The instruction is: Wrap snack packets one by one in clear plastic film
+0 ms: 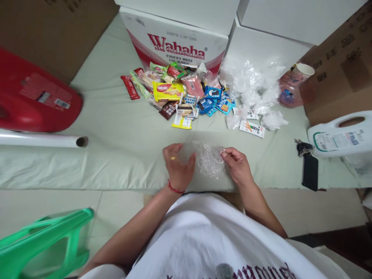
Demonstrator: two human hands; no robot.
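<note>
A crumpled clear plastic bag [211, 162] is between my two hands, just above the near part of the green-covered table. My right hand [236, 164] pinches the bag's right edge between thumb and fingers. To the left of the bag, my left hand [178, 164] has its thumb and fingers spread apart, with nothing between them. Beyond my hands lies a heap of wrapped snacks, with a yellow wafer pack [167, 91], blue biscuit packs [207, 104] and a white snack packet [252, 128] among them. Behind that packet sits a pile of clear plastic bags [252, 87].
White cartons, one a Wahaha water box [177, 42], stand at the back. At left are a red jug [37, 93] and a white roll [40, 138]. A detergent bottle [343, 135], keys and a black case [310, 170] lie right. A green stool [49, 240] stands below left.
</note>
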